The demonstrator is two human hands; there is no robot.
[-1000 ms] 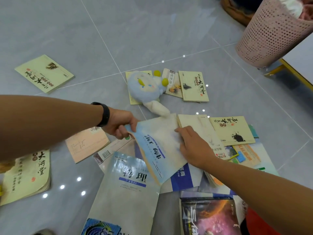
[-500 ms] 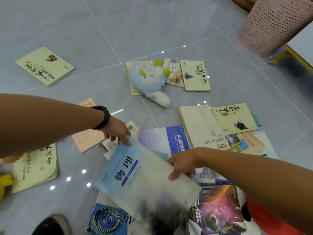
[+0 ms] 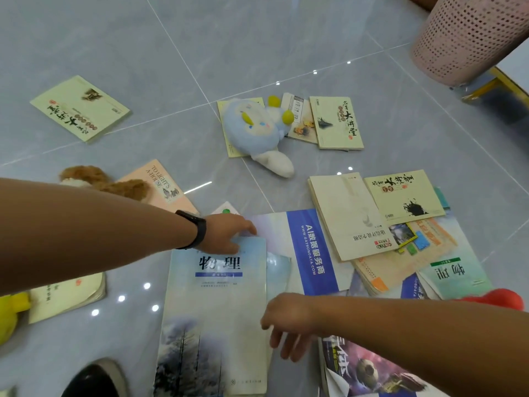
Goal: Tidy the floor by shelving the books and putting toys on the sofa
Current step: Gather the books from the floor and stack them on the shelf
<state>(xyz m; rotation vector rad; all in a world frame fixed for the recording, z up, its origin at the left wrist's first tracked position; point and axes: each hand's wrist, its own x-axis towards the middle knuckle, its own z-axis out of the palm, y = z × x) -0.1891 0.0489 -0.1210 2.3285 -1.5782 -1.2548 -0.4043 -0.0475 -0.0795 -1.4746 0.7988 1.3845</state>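
A pale blue physics book (image 3: 217, 305) lies flat on a pile of books on the grey floor. My left hand (image 3: 226, 234) holds its top left corner. My right hand (image 3: 289, 325) hovers at the book's right edge with fingers loose and holds nothing. A blue plush toy (image 3: 252, 130) lies further out on a yellow book. A brown plush toy (image 3: 114, 181) shows behind my left arm. A yellow toy (image 3: 8, 316) sits at the left edge and a red toy (image 3: 498, 299) at the right.
Several books lie scattered: a yellow one (image 3: 80, 107) far left, another (image 3: 336, 123) beside the plush, a blue brochure (image 3: 309, 247), a space-cover book (image 3: 372, 368). A pink perforated basket (image 3: 469, 35) stands top right by a yellow-edged furniture piece (image 3: 498, 81). My shoe (image 3: 94, 379) is at the bottom.
The physics book, lifted and turned over between both hands, now lies flat and upright on the pile. My right hand has let go of it; the view has tilted down.
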